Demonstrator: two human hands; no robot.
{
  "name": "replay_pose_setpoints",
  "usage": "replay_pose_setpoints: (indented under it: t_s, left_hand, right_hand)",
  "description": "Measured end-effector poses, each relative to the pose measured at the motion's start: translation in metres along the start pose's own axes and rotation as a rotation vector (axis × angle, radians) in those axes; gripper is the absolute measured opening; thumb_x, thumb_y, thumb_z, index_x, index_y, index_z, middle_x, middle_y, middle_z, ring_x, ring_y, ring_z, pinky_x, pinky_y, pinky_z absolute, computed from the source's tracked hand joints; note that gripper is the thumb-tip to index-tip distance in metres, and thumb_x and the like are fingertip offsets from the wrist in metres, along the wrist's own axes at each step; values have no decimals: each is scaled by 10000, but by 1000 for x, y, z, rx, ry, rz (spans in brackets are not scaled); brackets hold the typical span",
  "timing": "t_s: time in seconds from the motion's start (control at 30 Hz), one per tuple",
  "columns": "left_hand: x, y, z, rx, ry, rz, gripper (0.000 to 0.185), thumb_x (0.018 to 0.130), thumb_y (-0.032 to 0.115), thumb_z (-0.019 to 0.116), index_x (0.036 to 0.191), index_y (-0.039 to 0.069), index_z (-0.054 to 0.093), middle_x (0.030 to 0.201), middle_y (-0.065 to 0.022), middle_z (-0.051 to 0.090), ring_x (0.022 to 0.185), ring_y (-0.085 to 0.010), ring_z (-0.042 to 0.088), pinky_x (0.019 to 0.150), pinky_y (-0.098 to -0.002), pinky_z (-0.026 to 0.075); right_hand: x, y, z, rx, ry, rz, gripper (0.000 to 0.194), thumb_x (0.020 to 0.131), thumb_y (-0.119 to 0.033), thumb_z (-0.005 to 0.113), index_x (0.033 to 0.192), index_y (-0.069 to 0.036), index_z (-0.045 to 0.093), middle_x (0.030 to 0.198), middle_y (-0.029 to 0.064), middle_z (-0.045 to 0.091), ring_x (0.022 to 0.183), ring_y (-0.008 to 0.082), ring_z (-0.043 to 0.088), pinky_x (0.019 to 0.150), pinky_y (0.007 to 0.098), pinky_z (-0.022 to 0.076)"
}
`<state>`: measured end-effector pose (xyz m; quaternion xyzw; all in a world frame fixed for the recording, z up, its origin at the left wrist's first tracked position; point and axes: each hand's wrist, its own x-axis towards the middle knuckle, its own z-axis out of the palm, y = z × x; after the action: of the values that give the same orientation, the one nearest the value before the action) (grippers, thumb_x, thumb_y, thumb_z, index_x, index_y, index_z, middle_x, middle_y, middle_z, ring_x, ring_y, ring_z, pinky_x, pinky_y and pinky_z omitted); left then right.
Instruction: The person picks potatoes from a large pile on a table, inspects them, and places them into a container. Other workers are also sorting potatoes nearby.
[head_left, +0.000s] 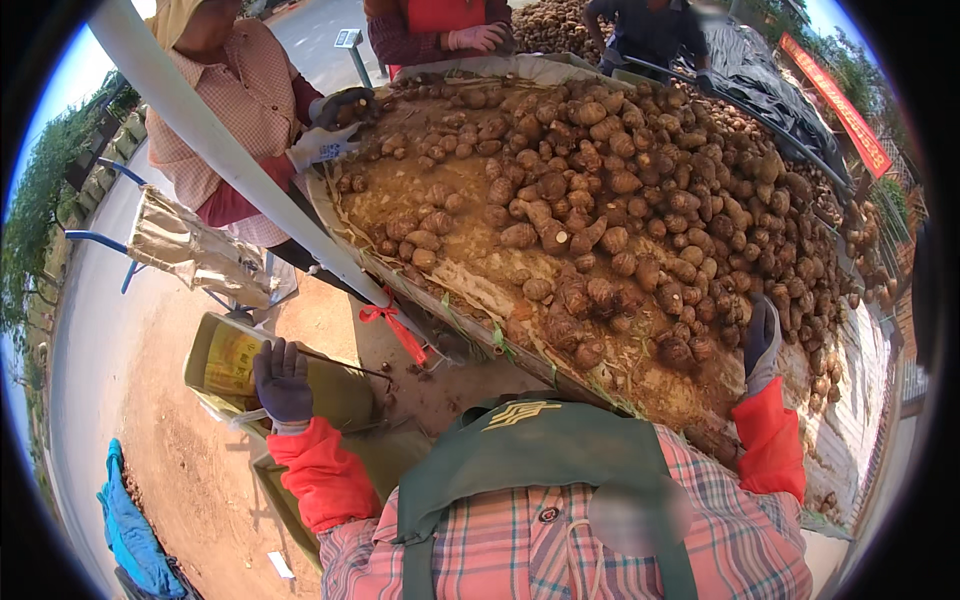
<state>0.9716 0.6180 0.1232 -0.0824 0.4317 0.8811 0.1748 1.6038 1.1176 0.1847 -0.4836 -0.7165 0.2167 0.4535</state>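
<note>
A large heap of brown ringed taro corms (697, 210) lies on the soil-covered sorting table (442, 180) before me. My left hand (283, 381), in a dark-palmed work glove, is off the table with its palm showing and its fingers extended; nothing is in it. Beside it stands an upright woven sack (337, 386), held open at the mouth. My right hand (761, 341), gloved too, lies edge-on against the near right side of the heap, with its fingers straight. Whether it touches the corms is hard to tell. A loose cluster of corms (589, 296) lies near the table's front edge.
A slanting white pole (240, 157) with a red ribbon (394, 326) rises at the table's left edge. Across the table are co-workers, one with a gloved hand (345, 109) holding corms. A blue-handled cart (195, 240) and another sack (285, 480) stand left.
</note>
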Motion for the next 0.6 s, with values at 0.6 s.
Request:
replay_pose_setpoints:
  t_s: [0.6]
  left_hand:
    - [-43,-147,247,1141,-712,859,224,941,145,690,1111,3,728,1044,-170,749,939,-311,732,850,-382,569]
  right_hand:
    - [-72,-105,154,-14,-392,-35,514,918,-167,670,1407,-54,556,1464,228,499,1407,435,418,1200,487,304]
